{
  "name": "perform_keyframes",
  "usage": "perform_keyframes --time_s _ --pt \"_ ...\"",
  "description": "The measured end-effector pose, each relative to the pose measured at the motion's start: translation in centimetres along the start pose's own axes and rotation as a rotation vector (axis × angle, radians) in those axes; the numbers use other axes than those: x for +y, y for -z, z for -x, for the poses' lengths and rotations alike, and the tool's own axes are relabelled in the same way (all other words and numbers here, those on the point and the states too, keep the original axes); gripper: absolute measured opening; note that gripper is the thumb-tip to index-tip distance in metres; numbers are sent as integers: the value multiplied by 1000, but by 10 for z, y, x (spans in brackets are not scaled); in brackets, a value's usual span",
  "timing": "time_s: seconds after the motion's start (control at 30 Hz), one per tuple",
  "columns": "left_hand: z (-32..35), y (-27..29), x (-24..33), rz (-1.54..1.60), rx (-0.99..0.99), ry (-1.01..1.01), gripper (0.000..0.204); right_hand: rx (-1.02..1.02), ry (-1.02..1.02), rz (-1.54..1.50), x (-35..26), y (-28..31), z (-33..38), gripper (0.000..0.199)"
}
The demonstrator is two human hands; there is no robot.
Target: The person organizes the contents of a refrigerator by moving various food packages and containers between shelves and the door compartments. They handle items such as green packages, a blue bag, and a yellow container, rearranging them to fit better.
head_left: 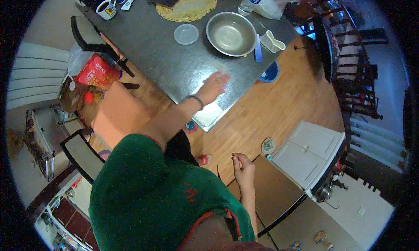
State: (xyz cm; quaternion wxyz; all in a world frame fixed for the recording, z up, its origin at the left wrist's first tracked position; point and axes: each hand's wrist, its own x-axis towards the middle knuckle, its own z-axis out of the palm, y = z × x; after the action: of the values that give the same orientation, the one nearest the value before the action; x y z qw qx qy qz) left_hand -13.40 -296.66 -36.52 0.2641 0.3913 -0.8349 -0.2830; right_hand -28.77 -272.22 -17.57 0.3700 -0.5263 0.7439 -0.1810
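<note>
Left hand (214, 86) lies flat, fingers spread and holding nothing, on the dark bench (161, 50) near its front edge, apparently wiping or pressing there (motion blur; whether a cloth sits under the palm, cannot tell). Right hand (242, 166) hangs at the side, fingers curled narrow, empty as far as visible. Judged next: a reach further in, toward the steel bowl (231, 34) and clear round lid (186, 34), both well apart from the hand. Wood floor (279, 107); white cabinet (312, 153) at right.
</note>
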Motion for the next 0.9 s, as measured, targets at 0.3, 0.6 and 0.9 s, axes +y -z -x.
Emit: perform_keyframes --time_s 0.3,0.6,0.9 --pt "-77 54 18 230 264 -108 27 136 -96 -15 26 10 33 12" --pt "-193 52 -50 -543 -350 497 58 243 -143 13 34 20 55 14" --pt "-205 46 -31 -537 -408 510 73 340 -219 -4 45 19 79 15"
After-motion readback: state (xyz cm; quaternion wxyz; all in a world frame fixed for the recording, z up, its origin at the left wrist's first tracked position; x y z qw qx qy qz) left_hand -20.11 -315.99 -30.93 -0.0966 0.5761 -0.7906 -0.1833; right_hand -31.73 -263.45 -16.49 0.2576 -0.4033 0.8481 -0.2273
